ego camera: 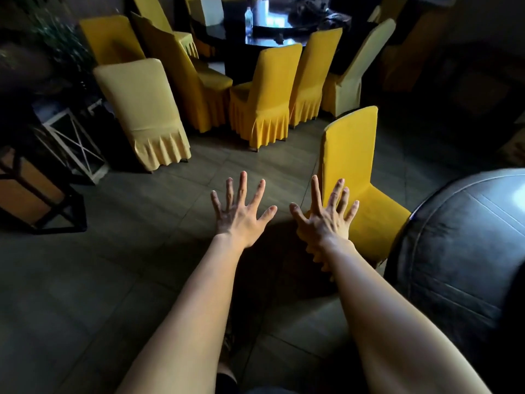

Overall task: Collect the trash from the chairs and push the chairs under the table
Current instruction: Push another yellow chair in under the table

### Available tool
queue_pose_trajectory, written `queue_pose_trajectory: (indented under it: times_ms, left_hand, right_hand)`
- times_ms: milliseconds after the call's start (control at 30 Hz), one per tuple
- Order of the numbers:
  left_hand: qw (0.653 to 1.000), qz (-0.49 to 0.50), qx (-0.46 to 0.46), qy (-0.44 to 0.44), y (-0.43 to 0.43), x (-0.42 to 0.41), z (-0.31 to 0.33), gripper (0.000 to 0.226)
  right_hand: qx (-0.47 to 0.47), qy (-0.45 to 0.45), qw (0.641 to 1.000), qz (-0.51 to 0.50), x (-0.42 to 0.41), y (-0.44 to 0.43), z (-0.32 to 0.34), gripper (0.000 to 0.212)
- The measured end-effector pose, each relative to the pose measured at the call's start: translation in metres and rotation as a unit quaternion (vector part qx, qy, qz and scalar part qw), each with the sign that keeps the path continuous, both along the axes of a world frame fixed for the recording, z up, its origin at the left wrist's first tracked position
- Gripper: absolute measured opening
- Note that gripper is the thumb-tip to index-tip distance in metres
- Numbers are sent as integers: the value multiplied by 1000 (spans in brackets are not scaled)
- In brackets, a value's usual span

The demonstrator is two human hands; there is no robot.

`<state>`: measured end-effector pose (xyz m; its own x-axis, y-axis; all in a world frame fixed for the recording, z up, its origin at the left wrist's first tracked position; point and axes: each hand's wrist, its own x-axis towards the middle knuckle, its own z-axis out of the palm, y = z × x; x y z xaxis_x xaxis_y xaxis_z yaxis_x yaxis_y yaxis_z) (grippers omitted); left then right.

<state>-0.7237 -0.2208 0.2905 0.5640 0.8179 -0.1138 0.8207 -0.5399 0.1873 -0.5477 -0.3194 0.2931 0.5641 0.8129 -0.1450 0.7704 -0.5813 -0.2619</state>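
Note:
My left hand (241, 213) and my right hand (326, 216) are stretched out in front of me, fingers spread, backs up, holding nothing. Just beyond my right hand stands a yellow-covered chair (350, 155), away from the table, its seat facing right. A dark round table (264, 35) sits at the far end with several yellow-covered chairs around it, among them one (267, 95) directly behind the table's near edge and a paler one (142, 109) off to the left. A plastic bottle (249, 19) stands on the table. No trash shows on the visible seats.
A dark leather armchair (466, 251) fills the right foreground. On the left stand a wooden lantern-style frame (31, 191) and a white cross-braced stand (76, 140). A dark heap of cloth (312, 9) lies on the table's far side. Tiled floor stretches between me and the chairs.

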Motion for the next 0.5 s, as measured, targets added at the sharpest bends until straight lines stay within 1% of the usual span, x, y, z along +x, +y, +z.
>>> queue_pose_trajectory:
  times_ms: [167, 333, 500]
  left_hand:
    - [1000, -12, 3, -8, 106, 29, -4, 73]
    - [999, -42, 16, -4, 227, 58, 6, 72]
    - [997, -69, 18, -8, 326, 95, 13, 72]
  right_hand:
    - [3, -1, 1000, -29, 32, 96, -1, 90]
    - [15, 2, 997, -70, 58, 201, 10, 89]
    - [10, 6, 993, -118, 92, 270, 14, 88]
